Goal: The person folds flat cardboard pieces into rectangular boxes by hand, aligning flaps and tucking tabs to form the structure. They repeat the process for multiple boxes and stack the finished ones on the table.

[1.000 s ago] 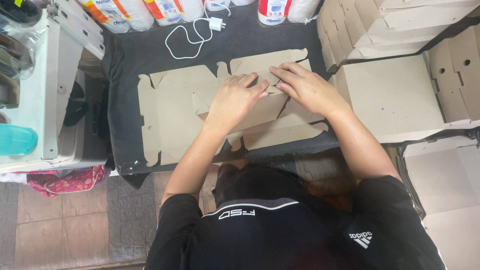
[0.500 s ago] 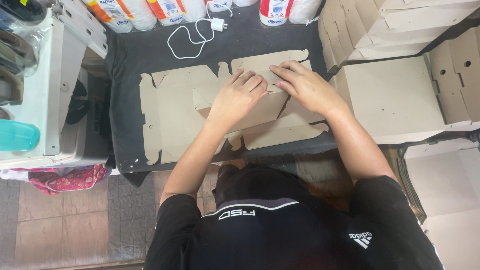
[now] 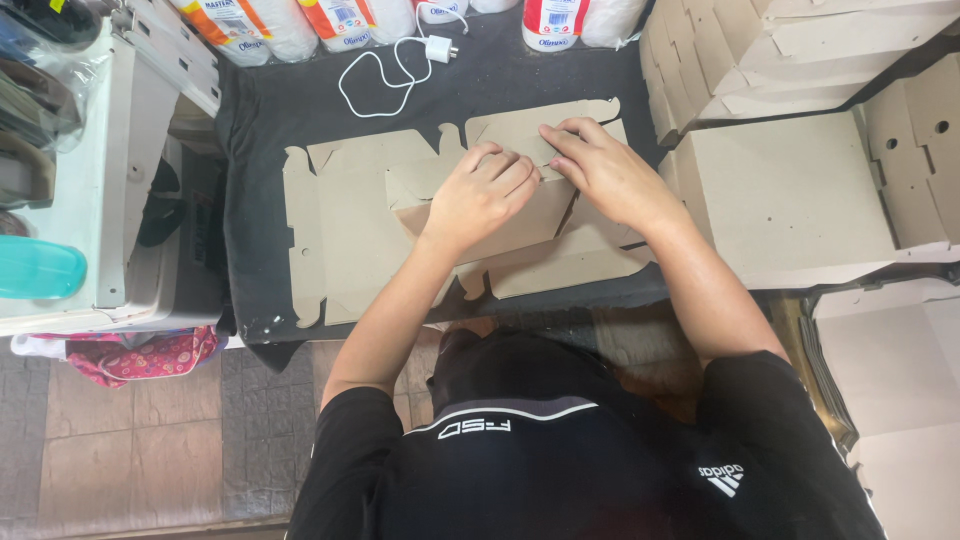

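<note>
A flat brown die-cut cardboard box blank [image 3: 345,220] lies on a black cloth-covered table [image 3: 260,110]. One of its flaps is folded over in the middle. My left hand [image 3: 480,195] rests curled on that folded flap and presses it down. My right hand [image 3: 600,170] lies beside it to the right, fingers pinching the flap's upper edge where the two hands meet. Both forearms reach forward over the blank's near edge.
Stacks of folded cardboard boxes [image 3: 790,190] stand at the right. A white charger with cable [image 3: 395,65] and several wrapped paper rolls [image 3: 300,25] lie at the table's far edge. A white shelf unit [image 3: 110,180] with a teal container [image 3: 35,268] is at the left.
Both hands stay on the folded flap; the fingers have shifted only slightly along its upper edge. The view has moved a little.
</note>
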